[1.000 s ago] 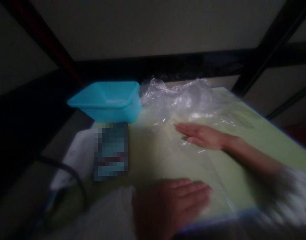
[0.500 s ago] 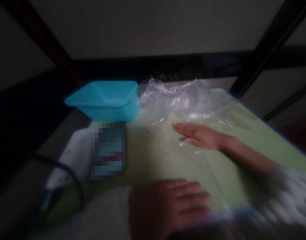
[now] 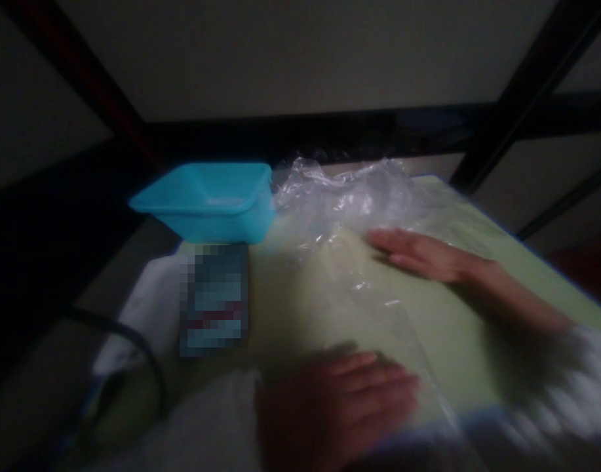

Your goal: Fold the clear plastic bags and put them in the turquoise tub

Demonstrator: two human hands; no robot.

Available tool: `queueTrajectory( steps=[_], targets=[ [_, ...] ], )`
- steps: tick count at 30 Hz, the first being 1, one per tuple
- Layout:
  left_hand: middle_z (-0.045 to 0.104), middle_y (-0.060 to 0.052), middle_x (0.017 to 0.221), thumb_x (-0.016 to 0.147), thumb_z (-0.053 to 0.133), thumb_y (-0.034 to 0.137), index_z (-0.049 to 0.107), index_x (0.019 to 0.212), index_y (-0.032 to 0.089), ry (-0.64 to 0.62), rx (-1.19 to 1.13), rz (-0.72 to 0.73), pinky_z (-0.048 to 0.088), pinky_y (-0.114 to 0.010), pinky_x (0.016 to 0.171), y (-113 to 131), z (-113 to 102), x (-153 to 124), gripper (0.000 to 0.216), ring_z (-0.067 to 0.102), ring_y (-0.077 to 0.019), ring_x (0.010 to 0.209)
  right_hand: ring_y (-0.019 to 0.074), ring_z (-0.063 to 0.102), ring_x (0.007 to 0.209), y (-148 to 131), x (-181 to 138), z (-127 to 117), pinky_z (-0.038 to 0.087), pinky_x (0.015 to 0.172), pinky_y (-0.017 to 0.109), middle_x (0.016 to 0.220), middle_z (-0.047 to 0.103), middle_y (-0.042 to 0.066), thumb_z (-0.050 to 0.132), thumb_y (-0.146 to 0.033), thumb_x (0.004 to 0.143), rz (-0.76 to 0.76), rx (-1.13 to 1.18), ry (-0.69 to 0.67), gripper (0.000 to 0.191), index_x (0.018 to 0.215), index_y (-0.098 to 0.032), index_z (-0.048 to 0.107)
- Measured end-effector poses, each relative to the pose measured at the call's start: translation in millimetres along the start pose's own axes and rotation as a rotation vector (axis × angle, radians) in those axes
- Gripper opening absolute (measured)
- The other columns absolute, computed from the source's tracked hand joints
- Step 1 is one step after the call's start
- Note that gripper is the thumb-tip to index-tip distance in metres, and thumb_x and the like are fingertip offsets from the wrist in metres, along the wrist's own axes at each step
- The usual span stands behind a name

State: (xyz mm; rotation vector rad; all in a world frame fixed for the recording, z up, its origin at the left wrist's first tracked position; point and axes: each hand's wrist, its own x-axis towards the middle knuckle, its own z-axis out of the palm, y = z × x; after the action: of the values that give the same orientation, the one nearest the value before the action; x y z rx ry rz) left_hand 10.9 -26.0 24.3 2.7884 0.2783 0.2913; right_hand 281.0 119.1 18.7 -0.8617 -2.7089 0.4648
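A sheet of clear plastic film (image 3: 352, 200) lies over a yellow-green tabletop (image 3: 457, 328), bunched and crinkled at the far side and flatter towards me. My left hand (image 3: 344, 400) is palm down near the front edge, fingers stretched out over the flatter film. Farther off to the right, my right hand (image 3: 423, 255) is held flat with its fingers extended, just in front of the crumpled film. Nothing shows in either hand. Whether the right palm presses on the film or hovers over it I cannot tell.
A turquoise plastic basin (image 3: 216, 210) stands at the back left. In front of it is a blurred-out flat rectangular thing (image 3: 216, 301), beside white cloth-like or paper-like material (image 3: 143, 314). A dark cable (image 3: 128, 334) curves at the left. Behind the table rises a wall with dark beams.
My right hand has moved to the right and slightly away from me, off the middle of the film. My left hand has stayed nearly in place.
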Motion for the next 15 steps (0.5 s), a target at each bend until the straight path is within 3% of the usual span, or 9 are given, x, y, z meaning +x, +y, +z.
queueTrajectory(
  steps=[6, 11, 15],
  targets=[
    [0.047, -0.003, 0.141, 0.100, 0.032, 0.027, 0.048, 0.131, 0.014, 0.019, -0.046, -0.056, 0.028, -0.030, 0.114, 2, 8, 4, 0.036, 0.039, -0.0142, 0.134, 0.0248, 0.020, 0.140, 1, 0, 13, 0.011, 0.114, 0.057, 0.153, 0.023, 0.002, 0.037, -0.043, 0.097, -0.011, -0.096, -0.042, 0.056, 0.148, -0.031, 0.016],
    [0.037, -0.004, 0.148, 0.099, 0.035, 0.038, 0.043, 0.136, 0.018, -0.055, -0.035, 0.029, 0.021, -0.036, 0.117, -4, 8, -2, 0.042, 0.026, -0.0159, 0.140, 0.0248, 0.019, 0.140, 1, 3, 20, 0.009, 0.114, 0.056, 0.153, 0.025, 0.003, 0.037, -0.045, 0.097, -0.001, -0.083, -0.049, 0.058, 0.148, -0.031, 0.013],
    [0.035, -0.002, 0.149, 0.098, 0.030, 0.045, 0.043, 0.136, 0.020, -0.237, -0.042, -0.018, 0.028, -0.040, 0.113, -1, -9, 9, 0.047, 0.028, -0.0186, 0.139, 0.0252, 0.018, 0.140, 1, 3, 17, 0.008, 0.115, 0.054, 0.153, 0.020, 0.005, 0.033, -0.046, 0.098, 0.034, -0.104, -0.072, 0.059, 0.149, -0.027, 0.010]
  ],
)
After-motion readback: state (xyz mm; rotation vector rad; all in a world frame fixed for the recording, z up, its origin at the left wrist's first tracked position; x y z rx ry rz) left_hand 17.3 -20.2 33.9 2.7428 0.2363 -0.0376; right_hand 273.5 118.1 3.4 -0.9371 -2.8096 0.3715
